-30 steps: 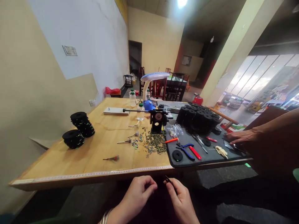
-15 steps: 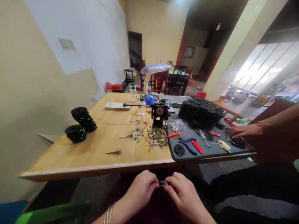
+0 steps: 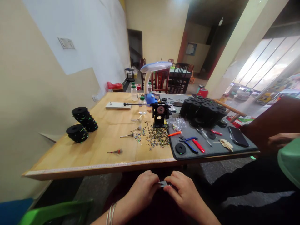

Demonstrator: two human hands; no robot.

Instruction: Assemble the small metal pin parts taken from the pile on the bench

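Observation:
Below the table's front edge, over my lap, my right hand [image 3: 184, 189] is closed around a small metal tool with two pointed jaws [image 3: 162, 183]. The jaws stick out to the left, slightly parted, and its handles are hidden in my palm. My left hand [image 3: 145, 187] is pinched right at the jaw tips. Whatever lies between its fingertips is too small or too covered to make out. Both hands are close together. On the table [image 3: 98, 143] beyond them lies a spread of small metal pieces [image 3: 158, 136], below a black hand-cranked winder [image 3: 160, 114].
Black spools stand in two stacks [image 3: 84, 118] at left and in a cluster [image 3: 200, 111] on the grey mat [image 3: 217, 148]. The mat also bears blue-handled pliers [image 3: 191, 145] and a phone [image 3: 237, 136]. A desk lamp [image 3: 156, 66] stands behind. Another person's hand [image 3: 282, 139] is at right.
The other person's hand has drawn back to the right from the phone, which now lies uncovered. The tool's jaws have shifted slightly leftward against my left fingertips; both my hands stay in place.

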